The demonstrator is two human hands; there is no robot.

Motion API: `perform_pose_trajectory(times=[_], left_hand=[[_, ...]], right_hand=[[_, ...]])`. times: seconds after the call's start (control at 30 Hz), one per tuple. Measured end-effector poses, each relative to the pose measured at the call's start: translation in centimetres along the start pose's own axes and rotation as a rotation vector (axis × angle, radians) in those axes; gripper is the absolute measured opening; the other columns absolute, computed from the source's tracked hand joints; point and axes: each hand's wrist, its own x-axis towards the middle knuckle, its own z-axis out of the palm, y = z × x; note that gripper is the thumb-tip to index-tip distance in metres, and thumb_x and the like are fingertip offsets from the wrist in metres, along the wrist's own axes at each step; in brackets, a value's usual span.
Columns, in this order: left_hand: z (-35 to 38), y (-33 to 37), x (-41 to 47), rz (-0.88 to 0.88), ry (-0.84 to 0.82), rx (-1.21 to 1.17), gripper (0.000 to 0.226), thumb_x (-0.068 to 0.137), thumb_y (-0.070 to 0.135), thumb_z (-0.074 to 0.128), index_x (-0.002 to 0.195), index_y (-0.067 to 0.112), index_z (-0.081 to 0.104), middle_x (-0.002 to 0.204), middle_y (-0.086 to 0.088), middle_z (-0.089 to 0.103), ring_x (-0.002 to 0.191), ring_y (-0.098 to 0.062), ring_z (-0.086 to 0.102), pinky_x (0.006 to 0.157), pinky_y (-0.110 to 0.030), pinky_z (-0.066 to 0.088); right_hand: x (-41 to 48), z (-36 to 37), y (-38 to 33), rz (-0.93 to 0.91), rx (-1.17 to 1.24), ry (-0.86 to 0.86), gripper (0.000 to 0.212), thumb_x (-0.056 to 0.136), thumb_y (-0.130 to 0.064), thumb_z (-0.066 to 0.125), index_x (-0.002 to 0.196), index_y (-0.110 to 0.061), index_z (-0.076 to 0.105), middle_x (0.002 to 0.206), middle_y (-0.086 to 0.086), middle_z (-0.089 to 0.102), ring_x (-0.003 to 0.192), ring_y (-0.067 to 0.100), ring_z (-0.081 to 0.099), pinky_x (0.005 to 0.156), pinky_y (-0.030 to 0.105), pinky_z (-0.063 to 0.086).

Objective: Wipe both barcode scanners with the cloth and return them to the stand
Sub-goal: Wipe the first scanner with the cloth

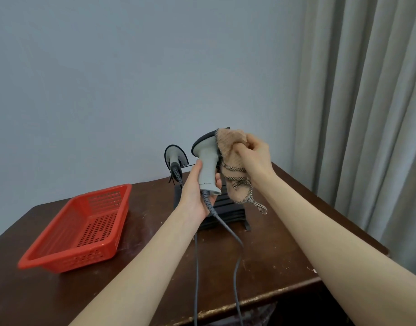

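Upright scanner [208,164], head toward cloth [235,165]

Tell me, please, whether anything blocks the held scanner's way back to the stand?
Nothing visible does. The left hand holds the scanner just above the stand. The cloth in the right hand hangs beside it, and the other scanner sits at the stand's far left.

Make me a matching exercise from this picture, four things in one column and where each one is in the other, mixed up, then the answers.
Things:
1. cloth
2. held scanner
3. second scanner
4. red basket

Places:
A. on the table's left side
B. in the left hand
C. on the stand
D. bunched in the right hand

Pairs: 1-D, 2-B, 3-C, 4-A
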Motion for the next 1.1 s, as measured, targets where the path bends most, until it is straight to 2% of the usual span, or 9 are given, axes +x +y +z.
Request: perform_pose_trajectory(times=[0.2,0.33,0.43,0.6,0.7,0.77,0.83,0.93,1.1], left_hand=[[0.6,-0.7,-0.1,0.044,0.032,0.004,0.032,0.094,0.036,0.054,0.106,0.007,0.061,0.083,-0.01,0.067,0.064,-0.019,0.063,0.044,-0.023,0.053],[0.9,-0.6,0.5,0.021,0.012,-0.061,0.032,0.096,0.038,0.05,0.096,0.007,0.06,0.088,-0.011,0.064,0.077,-0.023,0.063,0.064,-0.034,0.055],[0.7,-0.8,0.4,-0.026,0.083,-0.048,0.038,0.096,0.044,0.046,0.088,0.008,0.056,0.086,-0.012,0.058,0.077,-0.024,0.058,0.063,-0.033,0.048],[0.7,-1.2,0.2,-0.002,0.063,-0.064,0.037,0.096,0.04,0.05,0.103,0.005,0.061,0.086,-0.012,0.071,0.072,-0.026,0.068,0.062,-0.04,0.059],[0.8,-1.6,0.5,0.013,0.043,-0.037,0.039,0.095,0.041,0.05,0.104,0.004,0.06,0.089,-0.014,0.071,0.081,-0.03,0.069,0.082,-0.052,0.055],[0.8,-1.7,0.6,-0.008,0.035,-0.056,0.041,0.095,0.041,0.05,0.112,0.004,0.058,0.098,-0.015,0.068,0.088,-0.03,0.066,0.087,-0.053,0.052],[0.4,-1.5,0.6,-0.012,0.043,-0.087,0.04,0.098,0.042,0.045,0.113,0.007,0.057,0.094,-0.013,0.066,0.084,-0.026,0.064,0.076,-0.042,0.056],[-0.1,-1.5,0.7,-0.017,0.088,-0.048,0.042,0.098,0.044,0.043,0.101,0.005,0.058,0.091,-0.013,0.064,0.079,-0.025,0.063,0.067,-0.037,0.057],[0.1,-1.4,0.6,0.003,0.117,-0.088,0.04,0.099,0.039,0.044,0.097,0.003,0.061,0.076,-0.007,0.063,0.052,-0.016,0.055,0.037,-0.019,0.045]], right_hand=[[-1.2,0.7,0.6,0.018,-0.031,-0.202,0.019,0.082,-0.011,0.065,0.09,-0.026,0.074,0.087,-0.006,0.07,0.091,0.014,0.065,0.083,0.039,0.057],[-2.9,0.4,0.4,0.043,-0.109,-0.393,0.011,0.083,-0.002,0.058,0.08,-0.004,0.069,0.068,0.013,0.056,0.059,0.025,0.05,0.05,0.027,0.041],[-3.3,0.0,0.4,0.094,-0.184,-0.535,0.015,0.081,0.001,0.052,0.077,0.015,0.055,0.059,0.012,0.04,0.048,0.02,0.037,0.045,0.023,0.028],[-1.4,0.3,0.1,-0.051,-0.135,-0.144,0.012,0.08,-0.006,0.056,0.077,-0.013,0.066,0.079,0.007,0.067,0.078,0.016,0.06,0.074,0.031,0.049],[-1.4,0.7,0.0,-0.038,-0.192,-0.229,0.02,0.083,-0.008,0.059,0.079,-0.026,0.066,0.08,-0.002,0.067,0.081,0.014,0.06,0.076,0.032,0.051],[-2.0,0.6,0.0,0.021,-0.232,-0.335,0.013,0.083,-0.009,0.057,0.082,-0.015,0.069,0.076,0.005,0.066,0.071,0.018,0.06,0.064,0.031,0.051],[-2.6,0.2,0.0,0.122,-0.229,-0.493,0.012,0.083,-0.008,0.056,0.081,0.0,0.064,0.056,0.009,0.05,0.046,0.019,0.044,0.044,0.025,0.037],[-2.8,-0.1,0.4,0.131,-0.258,-0.611,0.02,0.072,-0.013,0.055,0.073,0.006,0.06,0.06,0.011,0.046,0.053,0.02,0.04,0.053,0.028,0.036],[-0.7,-0.4,0.0,-0.036,-0.087,-0.082,0.016,0.081,-0.007,0.055,0.068,-0.016,0.059,0.07,0.001,0.057,0.07,0.012,0.051,0.066,0.028,0.043]])
